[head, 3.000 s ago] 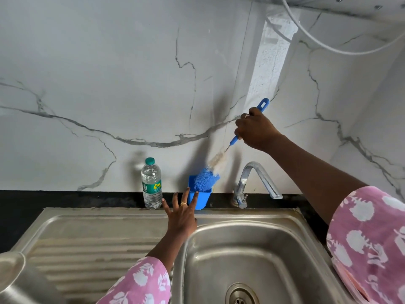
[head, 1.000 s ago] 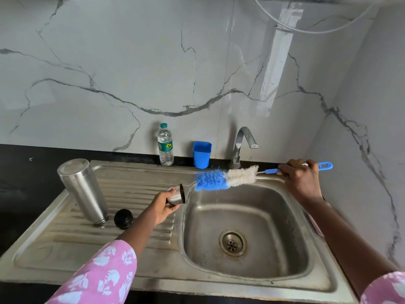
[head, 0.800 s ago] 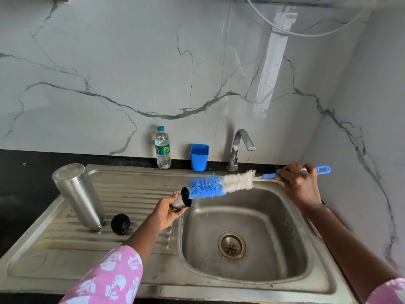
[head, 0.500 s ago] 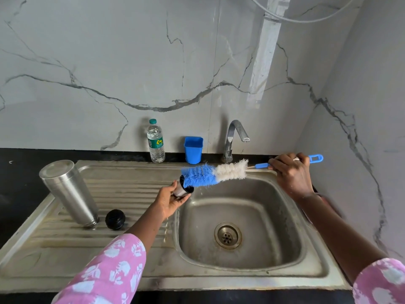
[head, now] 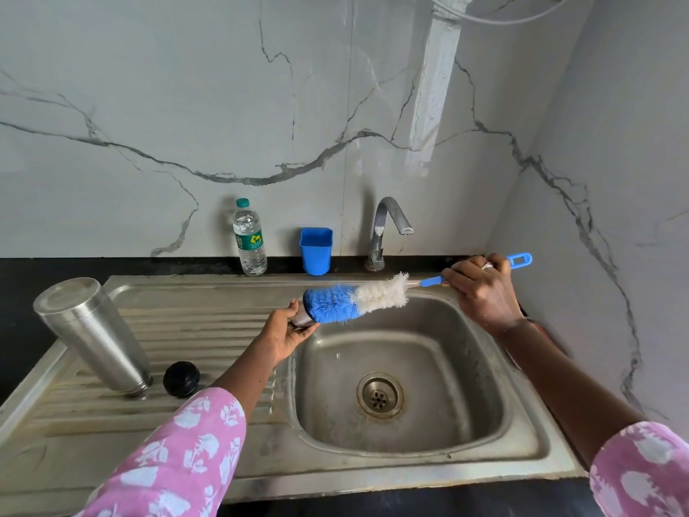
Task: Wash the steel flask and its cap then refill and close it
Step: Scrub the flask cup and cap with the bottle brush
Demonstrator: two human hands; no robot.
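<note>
The steel flask (head: 91,332) stands upside down and tilted on the drainboard (head: 208,319) at the left. Beside it lies a round black stopper (head: 181,379). My left hand (head: 285,335) grips the small steel cap (head: 302,318) at the left rim of the sink basin (head: 402,382), its mouth turned right. My right hand (head: 483,291) holds the blue handle of a bottle brush (head: 354,298). The brush's blue tip sits inside the cap's mouth; the white bristles trail behind it over the basin.
A plastic water bottle (head: 249,238) and a blue holder cup (head: 316,251) stand on the black counter behind the sink. The tap (head: 386,227) is at the back, no water running. Marble walls close in behind and at the right.
The brush left the blue holder cup and came down over the sink. My left hand picked up the cap, and the blue tip moved left into its mouth.
</note>
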